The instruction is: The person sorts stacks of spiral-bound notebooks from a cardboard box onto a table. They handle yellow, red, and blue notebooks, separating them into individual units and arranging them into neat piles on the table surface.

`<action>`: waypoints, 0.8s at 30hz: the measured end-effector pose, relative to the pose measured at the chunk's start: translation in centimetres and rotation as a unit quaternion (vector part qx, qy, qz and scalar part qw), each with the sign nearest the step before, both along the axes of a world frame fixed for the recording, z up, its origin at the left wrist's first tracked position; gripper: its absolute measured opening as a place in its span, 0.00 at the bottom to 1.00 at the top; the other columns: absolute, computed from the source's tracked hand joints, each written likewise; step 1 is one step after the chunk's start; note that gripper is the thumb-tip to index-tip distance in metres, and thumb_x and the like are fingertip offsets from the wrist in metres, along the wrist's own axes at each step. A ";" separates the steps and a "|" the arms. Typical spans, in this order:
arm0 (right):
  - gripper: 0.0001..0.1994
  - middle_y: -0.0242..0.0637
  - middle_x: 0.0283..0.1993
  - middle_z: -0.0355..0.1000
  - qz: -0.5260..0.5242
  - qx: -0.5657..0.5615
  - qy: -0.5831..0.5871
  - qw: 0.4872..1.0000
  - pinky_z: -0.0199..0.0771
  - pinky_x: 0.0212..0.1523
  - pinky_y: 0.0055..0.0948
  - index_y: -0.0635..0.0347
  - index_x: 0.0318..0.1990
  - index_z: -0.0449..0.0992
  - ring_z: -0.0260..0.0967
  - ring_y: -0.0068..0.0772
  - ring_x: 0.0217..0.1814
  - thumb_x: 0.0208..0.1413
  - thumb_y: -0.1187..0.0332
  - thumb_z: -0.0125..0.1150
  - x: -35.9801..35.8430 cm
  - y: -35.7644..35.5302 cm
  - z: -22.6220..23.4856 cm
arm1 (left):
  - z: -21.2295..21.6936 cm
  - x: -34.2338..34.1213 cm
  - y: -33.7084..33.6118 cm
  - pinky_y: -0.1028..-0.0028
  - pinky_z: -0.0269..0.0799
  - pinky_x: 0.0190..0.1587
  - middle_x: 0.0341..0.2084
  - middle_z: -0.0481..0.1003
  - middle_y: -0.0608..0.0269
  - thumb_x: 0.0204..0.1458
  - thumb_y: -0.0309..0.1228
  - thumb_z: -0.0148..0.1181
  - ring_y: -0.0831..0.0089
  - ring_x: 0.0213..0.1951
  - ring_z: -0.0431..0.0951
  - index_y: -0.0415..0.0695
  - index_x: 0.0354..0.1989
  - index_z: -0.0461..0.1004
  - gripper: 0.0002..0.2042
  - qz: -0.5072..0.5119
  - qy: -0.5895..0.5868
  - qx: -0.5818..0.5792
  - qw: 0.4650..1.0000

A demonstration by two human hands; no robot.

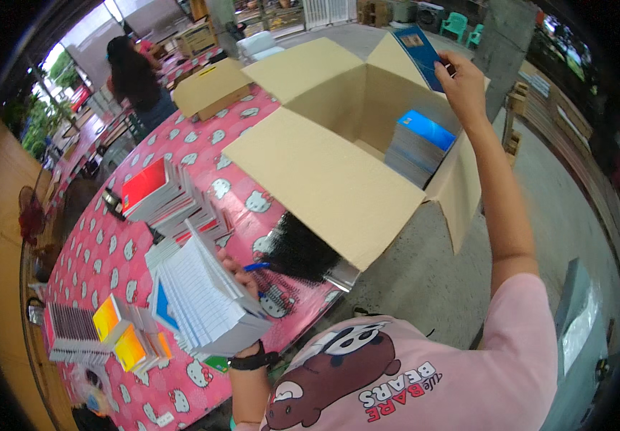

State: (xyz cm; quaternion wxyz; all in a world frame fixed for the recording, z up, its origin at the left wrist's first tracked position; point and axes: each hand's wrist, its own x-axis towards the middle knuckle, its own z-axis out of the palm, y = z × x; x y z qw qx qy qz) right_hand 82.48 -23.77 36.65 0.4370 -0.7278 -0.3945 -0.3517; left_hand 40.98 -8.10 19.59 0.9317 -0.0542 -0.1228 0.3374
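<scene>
My right hand (461, 79) pinches a dark blue booklet (418, 54) above the right flap of an open cardboard box (317, 176). Inside the box, a stack of blue-covered booklets (419, 147) stands against the right wall. My left hand (236, 273), partly hidden, is wrapped round a thick bundle of booklets (205, 294) with lined white pages showing. A thin blue object (256, 266), perhaps a pen, shows beside its fingers. A black band is on my left wrist.
On the pink patterned tablecloth (126, 251) stand red booklets (155, 190), yellow booklets (134, 337) and dark-edged booklets (72, 334). Black bristles (299, 248) lie beside the box. A closed carton (213, 86) sits farther back, near another person (137, 79). A concrete pillar (504, 43) rises beyond.
</scene>
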 end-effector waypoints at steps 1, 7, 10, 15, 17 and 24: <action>0.10 0.35 0.27 0.70 0.049 0.010 -0.051 0.997 0.65 0.28 0.21 0.62 0.37 0.74 0.65 0.24 0.25 0.44 0.75 0.55 -5.0 0.7 1.0 | 0.1 0.1 -0.2 0.61 0.57 0.54 0.52 0.62 0.54 0.53 0.39 0.43 0.63 0.54 0.62 0.41 0.57 0.55 0.24 0.008 0.006 0.011 1.000; 0.12 0.37 0.28 0.65 0.358 -0.228 -0.018 0.905 0.62 0.42 0.35 0.59 0.35 0.75 0.64 0.41 0.33 0.39 0.70 0.58 -27.6 5.1 -4.7 | 2.9 1.5 -3.5 0.62 0.49 0.59 0.52 0.62 0.56 0.54 0.43 0.38 0.63 0.54 0.62 0.44 0.57 0.56 0.24 0.066 0.055 0.184 0.979; 0.12 0.35 0.28 0.63 0.440 -0.232 0.016 0.867 0.59 0.44 0.30 0.59 0.38 0.75 0.61 0.33 0.37 0.42 0.73 0.58 -28.8 7.0 -7.6 | 2.3 0.1 -3.2 0.62 0.51 0.58 0.52 0.62 0.56 0.53 0.45 0.39 0.62 0.54 0.62 0.44 0.57 0.56 0.26 0.086 0.076 0.191 0.975; 0.18 0.35 0.36 0.64 0.548 -0.150 0.166 0.806 0.58 0.48 0.29 0.60 0.45 0.69 0.59 0.31 0.44 0.43 0.69 0.62 -28.7 9.7 -10.1 | 0.3 -2.5 -2.0 0.62 0.55 0.56 0.52 0.63 0.56 0.51 0.50 0.41 0.61 0.53 0.62 0.44 0.56 0.56 0.29 0.129 0.128 0.171 0.968; 0.25 0.36 0.39 0.65 0.474 -0.124 0.287 0.823 0.59 0.47 0.30 0.59 0.50 0.64 0.59 0.28 0.45 0.42 0.68 0.64 -30.3 10.2 -10.4 | -1.5 -3.8 -1.1 0.62 0.56 0.55 0.52 0.63 0.57 0.50 0.51 0.41 0.61 0.53 0.63 0.44 0.56 0.56 0.30 0.155 0.163 0.147 0.963; 0.20 0.32 0.29 0.68 0.438 -0.144 0.403 0.791 0.66 0.29 0.18 0.63 0.47 0.65 0.66 0.18 0.30 0.44 0.78 0.59 -28.8 11.5 -12.2 | -3.1 -7.7 0.9 0.60 0.61 0.52 0.50 0.64 0.57 0.45 0.54 0.46 0.60 0.50 0.65 0.44 0.56 0.57 0.33 0.191 0.278 0.075 0.938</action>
